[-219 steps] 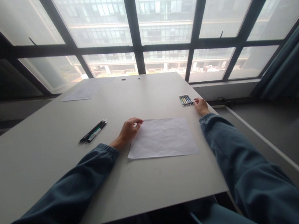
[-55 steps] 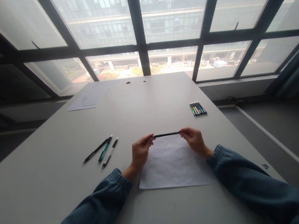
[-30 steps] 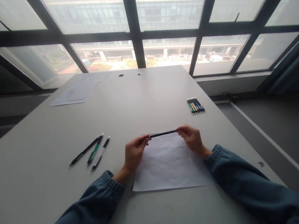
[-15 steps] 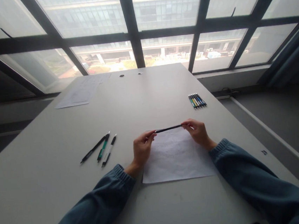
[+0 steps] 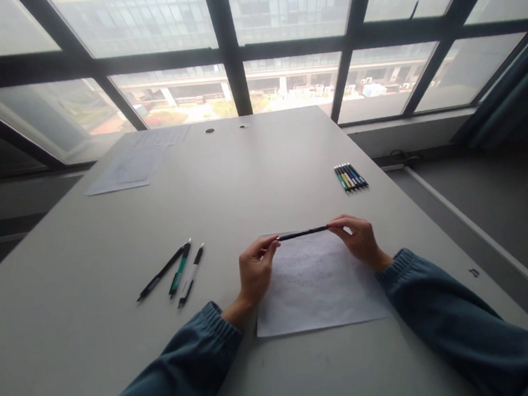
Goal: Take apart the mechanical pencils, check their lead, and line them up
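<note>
Between my two hands a slim black pen (image 5: pixel 302 233) is held almost level, above the far part of a white sheet of paper (image 5: pixel 320 292). My left hand (image 5: pixel 256 267) pinches its left end between thumb and fingers. The right end is pinched by my right hand (image 5: pixel 357 237). To the left of my left hand, three pens lie on the table: a black pen (image 5: pixel 163 272), a green and black pen (image 5: pixel 180 269) touching or nearly touching it at the top, and a white and black pen (image 5: pixel 190 276) beside them.
A neat row of several pens (image 5: pixel 351 177) with coloured barrels lies near the right edge of the white table (image 5: pixel 244 181). Loose papers (image 5: pixel 125 168) rest at the far left. A small dark mark (image 5: pixel 473 272) shows by the right edge. Large windows (image 5: pixel 290 83) stand behind the table.
The camera view has shifted slightly, so the table things sit a little differently in the picture. Both hands still hold the black pen by its ends, much as before.
</note>
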The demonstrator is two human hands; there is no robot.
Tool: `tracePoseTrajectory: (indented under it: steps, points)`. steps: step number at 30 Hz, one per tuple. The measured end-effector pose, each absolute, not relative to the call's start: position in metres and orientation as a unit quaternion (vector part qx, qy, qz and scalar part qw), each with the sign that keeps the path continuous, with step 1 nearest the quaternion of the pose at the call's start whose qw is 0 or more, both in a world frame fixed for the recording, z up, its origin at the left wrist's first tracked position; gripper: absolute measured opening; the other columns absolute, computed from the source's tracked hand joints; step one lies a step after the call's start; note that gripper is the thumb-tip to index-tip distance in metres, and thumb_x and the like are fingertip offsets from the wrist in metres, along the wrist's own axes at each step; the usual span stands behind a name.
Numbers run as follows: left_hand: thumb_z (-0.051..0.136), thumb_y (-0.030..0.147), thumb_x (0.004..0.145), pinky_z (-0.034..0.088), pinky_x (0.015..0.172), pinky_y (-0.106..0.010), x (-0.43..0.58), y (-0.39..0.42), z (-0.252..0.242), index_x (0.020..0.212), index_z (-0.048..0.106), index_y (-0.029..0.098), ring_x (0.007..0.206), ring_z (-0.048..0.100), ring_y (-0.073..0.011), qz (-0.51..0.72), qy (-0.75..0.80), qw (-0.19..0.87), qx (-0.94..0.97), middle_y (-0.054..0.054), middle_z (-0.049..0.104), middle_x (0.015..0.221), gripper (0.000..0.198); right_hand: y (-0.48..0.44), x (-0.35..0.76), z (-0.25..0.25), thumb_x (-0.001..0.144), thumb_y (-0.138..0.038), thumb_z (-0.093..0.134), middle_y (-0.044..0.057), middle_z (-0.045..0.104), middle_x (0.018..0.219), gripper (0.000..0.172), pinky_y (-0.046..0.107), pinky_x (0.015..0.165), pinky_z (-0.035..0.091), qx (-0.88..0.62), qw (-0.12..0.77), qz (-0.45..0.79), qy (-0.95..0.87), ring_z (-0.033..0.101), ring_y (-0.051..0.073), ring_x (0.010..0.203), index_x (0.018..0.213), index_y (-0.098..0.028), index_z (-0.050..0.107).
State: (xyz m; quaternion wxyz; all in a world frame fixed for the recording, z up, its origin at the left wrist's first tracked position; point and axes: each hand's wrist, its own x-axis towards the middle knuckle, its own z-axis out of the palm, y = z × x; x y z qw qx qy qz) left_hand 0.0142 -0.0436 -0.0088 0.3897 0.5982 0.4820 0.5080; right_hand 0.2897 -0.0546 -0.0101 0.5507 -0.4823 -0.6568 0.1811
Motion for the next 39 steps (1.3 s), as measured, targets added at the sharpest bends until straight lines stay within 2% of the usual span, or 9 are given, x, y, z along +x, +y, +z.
tracePoseTrajectory:
  steps: [6, 19, 26, 39]
  points:
    - [0.073, 0.042, 0.087, 0.056, 0.071, -0.029, 0.016, -0.043, -0.008, 0.101, 0.080, 0.019, 0.080, 0.072, -0.0197, 0.513, 0.486, 0.381, 0.596, -0.008, 0.078, 0.088, 0.028, -0.055, 0.289, -0.010, 0.089, -0.034, 0.072, 0.006, 0.077, 0.087, 0.013, 0.036, 0.071, 0.057, -0.491, 0.551, 0.181, -0.651, 0.070, 0.021, 0.078, 0.087, -0.023, 0.079]
    - [0.074, 0.042, 0.085, 0.053, 0.067, -0.026, 0.020, -0.034, -0.006, 0.099, 0.081, 0.018, 0.075, 0.069, -0.0166, 0.521, 0.478, 0.360, 0.609, -0.008, 0.078, 0.088, 0.029, -0.047, 0.288, -0.011, 0.088, -0.029, 0.072, 0.004, 0.076, 0.085, 0.010, 0.031, 0.067, 0.054, -0.476, 0.581, 0.181, -0.635, 0.068, 0.017, 0.076, 0.088, -0.021, 0.078]
    - [0.074, 0.041, 0.086, 0.048, 0.063, -0.022, 0.014, -0.027, -0.004, 0.100, 0.081, 0.021, 0.082, 0.066, -0.0156, 0.528, 0.436, 0.348, 0.641, -0.007, 0.075, 0.096, 0.026, -0.043, 0.287, -0.011, 0.088, -0.033, 0.071, 0.005, 0.076, 0.086, 0.013, 0.030, 0.066, 0.055, -0.479, 0.579, 0.183, -0.634, 0.067, 0.018, 0.076, 0.087, -0.021, 0.077]
    - [0.073, 0.039, 0.087, 0.045, 0.064, -0.024, 0.007, -0.016, -0.003, 0.102, 0.081, 0.022, 0.083, 0.064, -0.0163, 0.528, 0.415, 0.328, 0.664, -0.007, 0.074, 0.094, 0.024, -0.040, 0.282, -0.013, 0.088, -0.034, 0.071, 0.005, 0.075, 0.087, 0.014, 0.030, 0.066, 0.055, -0.479, 0.573, 0.196, -0.636, 0.068, 0.018, 0.077, 0.088, -0.021, 0.076]
